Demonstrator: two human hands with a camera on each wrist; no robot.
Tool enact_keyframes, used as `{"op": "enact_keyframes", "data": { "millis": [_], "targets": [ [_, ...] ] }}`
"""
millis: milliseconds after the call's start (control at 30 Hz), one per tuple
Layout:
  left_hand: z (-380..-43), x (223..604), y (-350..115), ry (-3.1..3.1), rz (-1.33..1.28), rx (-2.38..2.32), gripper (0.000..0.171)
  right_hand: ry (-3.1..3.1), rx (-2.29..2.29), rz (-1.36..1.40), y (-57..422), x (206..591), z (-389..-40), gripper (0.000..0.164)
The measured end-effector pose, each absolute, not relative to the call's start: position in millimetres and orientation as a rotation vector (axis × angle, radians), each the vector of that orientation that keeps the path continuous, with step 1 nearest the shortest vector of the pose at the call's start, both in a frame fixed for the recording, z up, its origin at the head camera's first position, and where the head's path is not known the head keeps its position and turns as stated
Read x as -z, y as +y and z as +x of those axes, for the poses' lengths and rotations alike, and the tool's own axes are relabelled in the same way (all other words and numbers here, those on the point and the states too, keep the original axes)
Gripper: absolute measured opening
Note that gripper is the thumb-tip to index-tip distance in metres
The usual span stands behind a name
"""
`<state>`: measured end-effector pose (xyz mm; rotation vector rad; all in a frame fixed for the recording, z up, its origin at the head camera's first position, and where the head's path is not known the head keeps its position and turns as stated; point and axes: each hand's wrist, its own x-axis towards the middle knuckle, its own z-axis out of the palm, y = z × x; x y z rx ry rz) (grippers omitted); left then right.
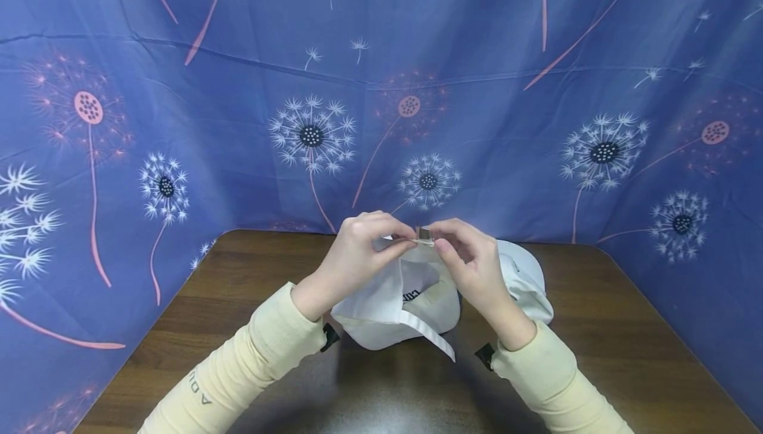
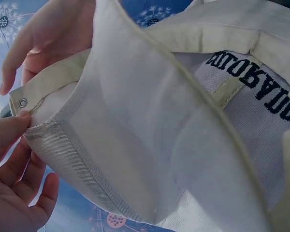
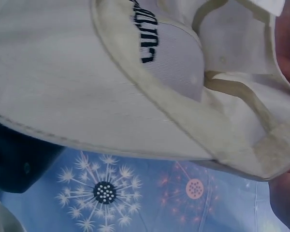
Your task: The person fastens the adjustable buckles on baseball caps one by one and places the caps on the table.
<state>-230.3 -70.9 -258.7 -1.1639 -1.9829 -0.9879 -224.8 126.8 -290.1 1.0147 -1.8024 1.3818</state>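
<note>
A white cap (image 1: 375, 318) is held up over the table with its opening and dark inner lettering (image 1: 411, 295) facing me. My left hand (image 1: 360, 245) pinches the cap's back edge between thumb and fingers. Close to it, my right hand (image 1: 473, 258) pinches the same edge at a small silver clasp (image 1: 424, 232). A white strap (image 1: 430, 336) sticks out loose at the cap's lower side. A small metal eyelet (image 2: 23, 102) shows near the pinched end in the left wrist view. The right wrist view shows the inner sweatband (image 3: 150, 92); fingers there are mostly cut off.
Another white cap (image 1: 527, 271) lies on the wooden table (image 1: 238, 334) behind my right hand. A blue dandelion-print cloth (image 1: 226, 122) hangs behind the table and down both sides. Small black devices (image 1: 330, 336) sit at both wrists under pale yellow sleeves (image 1: 280, 328).
</note>
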Motion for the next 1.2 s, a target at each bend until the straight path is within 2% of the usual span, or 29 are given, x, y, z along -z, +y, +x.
{"op": "enact_keyframes", "data": {
  "millis": [500, 833, 1200],
  "targets": [
    [-225, 260, -68, -1.984, -1.202, 0.902, 0.009, -1.99, -1.558, 0.962, 132, 280, -218, 0.02],
    [-223, 258, -71, -1.97, -1.207, 0.936, 0.009, -2.083, -1.65, 1.173, 146, 279, -220, 0.021],
    [-222, 259, -69, -1.972, -1.174, 0.949, 0.009, -2.054, -1.802, 1.23, 149, 286, -222, 0.026]
  ]
}}
